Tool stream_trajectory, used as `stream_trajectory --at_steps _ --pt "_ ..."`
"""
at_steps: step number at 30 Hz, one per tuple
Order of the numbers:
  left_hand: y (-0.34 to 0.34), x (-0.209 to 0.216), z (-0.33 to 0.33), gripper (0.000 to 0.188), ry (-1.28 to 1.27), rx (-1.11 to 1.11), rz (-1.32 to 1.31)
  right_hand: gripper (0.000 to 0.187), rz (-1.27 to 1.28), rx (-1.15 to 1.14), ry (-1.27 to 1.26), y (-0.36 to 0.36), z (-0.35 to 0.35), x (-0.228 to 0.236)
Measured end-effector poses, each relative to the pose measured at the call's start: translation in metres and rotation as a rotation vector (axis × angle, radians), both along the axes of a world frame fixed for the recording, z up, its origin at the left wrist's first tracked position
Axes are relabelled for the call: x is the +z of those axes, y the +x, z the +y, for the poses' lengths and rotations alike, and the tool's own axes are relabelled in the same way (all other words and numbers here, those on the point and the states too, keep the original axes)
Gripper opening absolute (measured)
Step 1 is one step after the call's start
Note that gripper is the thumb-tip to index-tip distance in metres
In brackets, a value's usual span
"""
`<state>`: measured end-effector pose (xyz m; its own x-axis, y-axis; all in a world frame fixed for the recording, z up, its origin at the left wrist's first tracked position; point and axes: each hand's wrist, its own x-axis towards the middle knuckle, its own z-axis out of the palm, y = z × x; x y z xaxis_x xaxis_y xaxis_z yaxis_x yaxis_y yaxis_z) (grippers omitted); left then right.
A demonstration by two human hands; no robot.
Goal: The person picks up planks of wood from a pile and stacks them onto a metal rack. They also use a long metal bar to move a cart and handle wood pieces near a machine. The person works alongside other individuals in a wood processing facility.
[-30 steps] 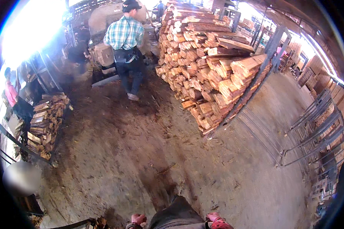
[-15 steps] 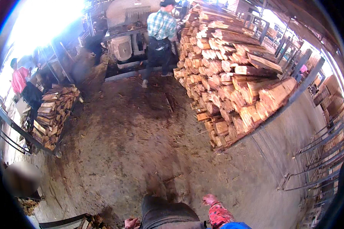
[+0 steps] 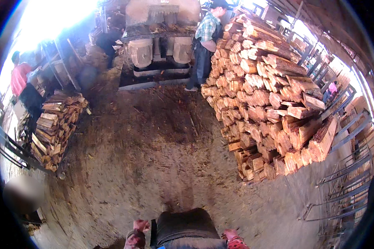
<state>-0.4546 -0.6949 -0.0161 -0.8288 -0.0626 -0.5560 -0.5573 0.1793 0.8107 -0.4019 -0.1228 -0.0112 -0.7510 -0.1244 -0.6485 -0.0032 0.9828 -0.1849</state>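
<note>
My left hand (image 3: 141, 225) hangs beside my left thigh, its fingers loosely bent and a little apart, with nothing seen in it. On the other side, my right hand (image 3: 230, 234) is by my right hip at the lower edge, below a patterned red sleeve (image 3: 237, 242). Its fingers are apart and it holds nothing that shows. Neither hand touches the wood. Closest to the right hand is the tall stack of split logs (image 3: 262, 112), well ahead and to the right.
A machine with two grey motors (image 3: 141, 53) stands ahead. A person in a checked shirt (image 3: 207, 31) is beside it, by the stack. At left are a smaller wood pile (image 3: 54, 128) and a person in pink (image 3: 20, 79). Metal racks (image 3: 340, 195) line the right.
The log stack and machine appear larger and more to the right. The person in the checked shirt has moved right against the stack. My left hand has come further into view; my right has dropped back.
</note>
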Motion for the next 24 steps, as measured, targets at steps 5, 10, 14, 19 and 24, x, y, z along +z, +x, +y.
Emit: stream_trajectory --at_steps 5,10,14,19,24 --pt "-0.161 0.105 0.017 0.02 0.26 0.367 -0.134 0.025 -0.049 -0.476 -0.213 -0.044 -0.037 0.051" --pt "-0.266 0.126 0.037 0.022 0.198 0.212 -0.135 0.018 -0.394 -1.254 -0.63 -0.117 -0.037 0.033" --pt "-0.324 0.135 0.051 0.02 0.214 0.25 -0.083 0.019 -0.436 -1.275 -0.85 -0.189 -0.017 -0.021" --pt "-0.328 0.092 0.015 0.021 0.19 0.375 -0.237 0.021 0.221 -0.202 -0.4 -0.33 -0.026 0.026" --pt "-0.333 0.088 0.002 0.027 0.078 0.443 -0.513 0.02 -0.047 -1.014 -0.65 -0.439 -0.015 0.014"
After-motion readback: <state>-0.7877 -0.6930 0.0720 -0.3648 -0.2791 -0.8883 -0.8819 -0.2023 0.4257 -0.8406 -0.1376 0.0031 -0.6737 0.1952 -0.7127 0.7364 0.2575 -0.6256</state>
